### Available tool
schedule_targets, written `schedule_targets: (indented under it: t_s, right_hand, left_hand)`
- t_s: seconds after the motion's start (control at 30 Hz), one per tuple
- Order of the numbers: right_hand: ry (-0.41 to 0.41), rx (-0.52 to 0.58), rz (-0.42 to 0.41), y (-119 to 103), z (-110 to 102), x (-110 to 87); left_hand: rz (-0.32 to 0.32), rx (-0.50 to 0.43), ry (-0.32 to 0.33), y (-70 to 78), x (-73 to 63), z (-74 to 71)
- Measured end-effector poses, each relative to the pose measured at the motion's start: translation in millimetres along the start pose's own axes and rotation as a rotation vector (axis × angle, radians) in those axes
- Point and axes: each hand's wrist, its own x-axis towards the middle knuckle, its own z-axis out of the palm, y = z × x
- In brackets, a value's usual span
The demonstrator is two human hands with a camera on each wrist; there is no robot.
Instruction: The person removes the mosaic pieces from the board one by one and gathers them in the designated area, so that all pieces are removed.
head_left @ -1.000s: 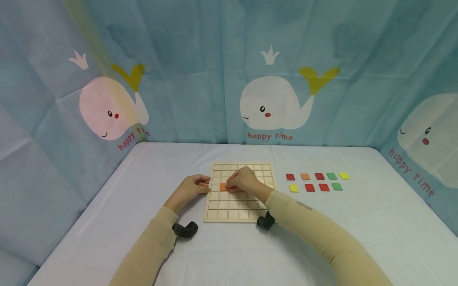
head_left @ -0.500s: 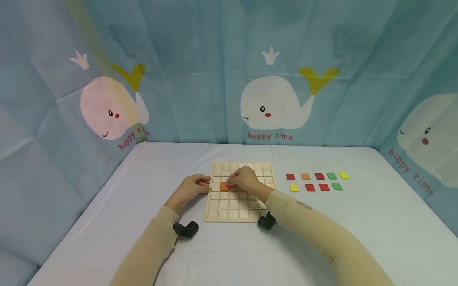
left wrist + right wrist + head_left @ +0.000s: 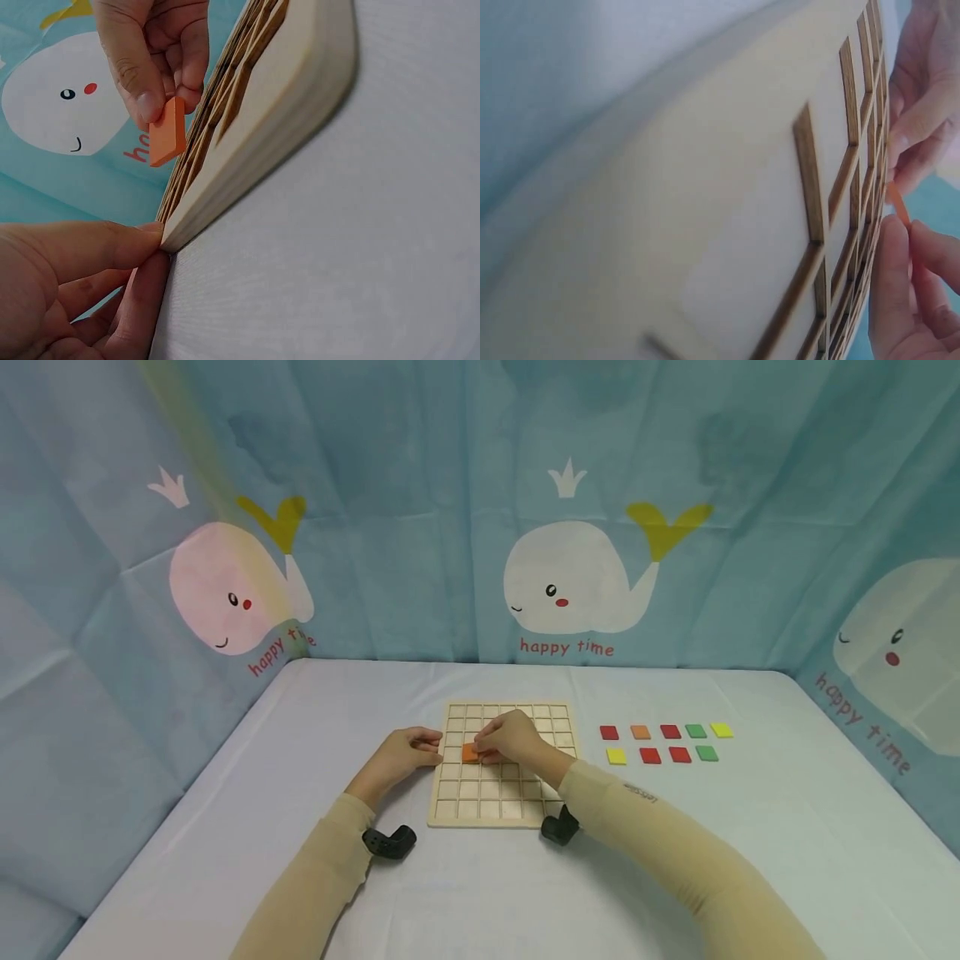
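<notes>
In the head view a wooden grid board lies flat on the table. My right hand is over its left middle part, pinching a small square orange tile between thumb and fingers. From the left wrist view, the tile is tilted and its lower end sits just over the grid; whether it touches the board is hard to tell. At the board's left edge, my left hand grips the rim with thumb and finger, as the left wrist view also shows. The right wrist view has both hands at its right side.
Right of the board lie two rows of loose square tiles, among them a red tile, an orange tile, a green tile and a yellow tile. A whale-print curtain hangs behind the white table.
The orange tile in my right hand has tilted slightly over the same spot of the grid. My left hand stays at the board's edge.
</notes>
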Motion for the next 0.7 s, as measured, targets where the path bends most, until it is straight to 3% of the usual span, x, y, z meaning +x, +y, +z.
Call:
schedule_targets:
  t_s: [0.33,0.7]
  right_hand:
    - [-0.02,0.042,0.0,-3.4,-12.1,-2.2]
    - [-0.006,0.021,0.019,6.6,-42.1,-7.1]
  left_hand:
    - [-0.022,0.021,0.02,2.7,-1.1,-3.5]
    - [-0.01,0.001,0.008,-1.5,-0.6,-0.2]
